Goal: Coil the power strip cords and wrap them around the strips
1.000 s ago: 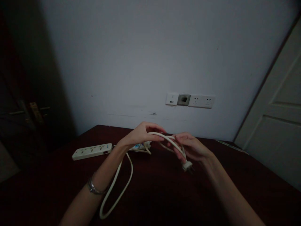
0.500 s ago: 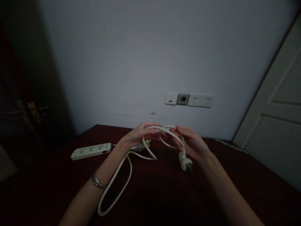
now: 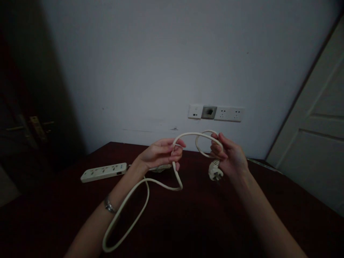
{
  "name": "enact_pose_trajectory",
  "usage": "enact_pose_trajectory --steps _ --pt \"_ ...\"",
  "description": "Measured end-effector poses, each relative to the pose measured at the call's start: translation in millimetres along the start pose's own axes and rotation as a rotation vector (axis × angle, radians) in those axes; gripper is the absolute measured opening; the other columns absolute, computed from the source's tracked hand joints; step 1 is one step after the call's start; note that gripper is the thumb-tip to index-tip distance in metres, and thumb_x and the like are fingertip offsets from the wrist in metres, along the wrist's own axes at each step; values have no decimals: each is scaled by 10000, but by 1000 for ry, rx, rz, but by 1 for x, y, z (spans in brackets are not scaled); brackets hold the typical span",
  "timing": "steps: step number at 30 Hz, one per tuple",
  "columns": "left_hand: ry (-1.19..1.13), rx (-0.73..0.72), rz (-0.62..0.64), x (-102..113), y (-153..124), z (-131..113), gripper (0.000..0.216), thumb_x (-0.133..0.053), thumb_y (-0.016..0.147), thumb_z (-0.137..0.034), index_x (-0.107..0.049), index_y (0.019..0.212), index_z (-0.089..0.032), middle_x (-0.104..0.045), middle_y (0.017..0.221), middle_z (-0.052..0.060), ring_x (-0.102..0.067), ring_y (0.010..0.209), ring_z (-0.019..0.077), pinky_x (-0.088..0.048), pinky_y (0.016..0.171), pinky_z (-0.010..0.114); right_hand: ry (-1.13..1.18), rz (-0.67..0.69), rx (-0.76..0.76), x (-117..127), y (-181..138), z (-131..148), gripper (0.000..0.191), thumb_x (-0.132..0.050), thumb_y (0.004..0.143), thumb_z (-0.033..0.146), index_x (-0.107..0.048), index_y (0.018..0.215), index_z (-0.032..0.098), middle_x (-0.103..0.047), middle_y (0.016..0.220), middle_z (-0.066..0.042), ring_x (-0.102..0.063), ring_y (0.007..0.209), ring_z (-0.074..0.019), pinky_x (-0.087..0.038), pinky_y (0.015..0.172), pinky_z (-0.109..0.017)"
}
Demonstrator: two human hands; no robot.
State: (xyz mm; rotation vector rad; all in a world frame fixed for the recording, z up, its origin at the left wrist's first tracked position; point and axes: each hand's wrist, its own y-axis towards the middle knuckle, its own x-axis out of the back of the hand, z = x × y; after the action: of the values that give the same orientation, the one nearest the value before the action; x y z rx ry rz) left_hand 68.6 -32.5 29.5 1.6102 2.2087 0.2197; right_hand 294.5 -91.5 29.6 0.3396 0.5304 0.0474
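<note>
Holding a white cord (image 3: 190,133) in both hands, the person works above a dark red counter (image 3: 188,222); head view. Writing: a small blue mark (image 3: 123,165) sits on the right end of a white power strip (image 3: 103,172); lettering on it too small to read. The strip lies on the counter, left of the left hand (image 3: 161,154) and well apart from it, socket face up, a dark switch near its right end.

Left hand: fingers curled, pinching the cord between thumb and fingertips. Right hand (image 3: 231,156): fingers folded round the cord close to its plug (image 3: 215,173). The plug hangs just below the right hand's fingers, pins pointing down and toward the camera. Between the hands the cord arches up, with a smaller loop behind the arch at the right hand. Below the left hand it bends sharply, then runs left across the forearm into a long loop toward the camera. A pale item (image 3: 160,167) lies behind the left wrist, partly hidden; identity cannot be told.

Left wrist: silver-coloured band (image 3: 109,206). Wall beyond: white plate (image 3: 195,111), grey plate (image 3: 209,112) and double socket plate (image 3: 229,114), side by side in one row, above and behind the hands. Right edge: white panelled door (image 3: 319,143).
</note>
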Motion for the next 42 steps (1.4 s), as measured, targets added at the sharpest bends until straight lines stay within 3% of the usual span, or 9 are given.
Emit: enact_pose_trajectory --steps 6,11,19,26,29,32,34,37,42 --pt "295 -80 -106 -18 5 1 371 -378 905 -281 -442 1244 -143 -484 610 -9 -329 448 56 -355 457 201 -241 128 -141 4 -4 8 181 -575 782 312 -590 794 132 -555 480 4 -466 360 -73 -360 355 -178" --pt "726 144 -54 -34 6 -12 397 -379 903 -324 -446 1258 -160 -486 580 -24 -421 477 68 -316 449 180 -350 246 -240 -4 -9 5 218 -610 753 330 -608 787 115 -673 643 -83 -609 502 -125 -483 481 -219" --pt "1038 417 -32 -44 21 -42 258 -418 865 -405 -503 875 -161 -493 530 -24 -403 427 76 -281 426 208 -317 382 -333 -13 -9 -12 166 -602 719 255 -641 781 106 -638 575 -46 -565 453 -107 -435 442 -210" --pt "989 707 269 -22 29 -55 282 -462 836 -465 -477 761 -194 -513 463 -6 -423 394 112 -306 418 236 -187 470 -403 -26 -14 -24 175 -575 741 255 -620 693 94 -472 472 18 -409 425 -56 -358 449 -189" --pt "1090 642 217 -24 34 -57 307 -465 828 -479 -477 748 -183 -532 475 5 -451 406 115 -315 429 239 -43 471 -419 -27 -14 -25 171 -560 771 232 -582 663 101 -256 442 90 -193 395 -27 -255 402 -156" --pt "1237 479 -21 -33 33 -50 306 -435 842 -466 -483 819 -165 -538 515 1 -467 438 112 -312 450 233 69 413 -379 -21 -10 -17 201 -524 812 220 -546 643 114 -138 478 103 -79 416 -35 -187 374 -137" --pt "1312 393 -95 -37 27 -40 277 -463 833 -425 -495 868 -152 -561 584 10 -486 493 112 -319 479 230 94 346 -333 -15 -9 -6 205 -503 829 219 -532 650 123 -112 498 101 -57 420 -41 -174 361 -131" --pt "1465 291 -70 -34 11 -23 158 -524 801 -304 -524 836 -150 -573 675 26 -484 570 107 -314 521 225 76 241 -233 -3 -11 19 192 -475 840 210 -512 663 144 -104 518 93 -41 421 -51 -181 345 -136" --pt "1624 155 -203 -18 -16 -9 226 -427 870 -309 -549 750 -162 -461 523 -3 -338 441 85 -216 461 243 -36 123 -88 13 -21 52 209 -408 871 203 -503 686 174 -101 539 87 -13 437 -67 -167 338 -164"
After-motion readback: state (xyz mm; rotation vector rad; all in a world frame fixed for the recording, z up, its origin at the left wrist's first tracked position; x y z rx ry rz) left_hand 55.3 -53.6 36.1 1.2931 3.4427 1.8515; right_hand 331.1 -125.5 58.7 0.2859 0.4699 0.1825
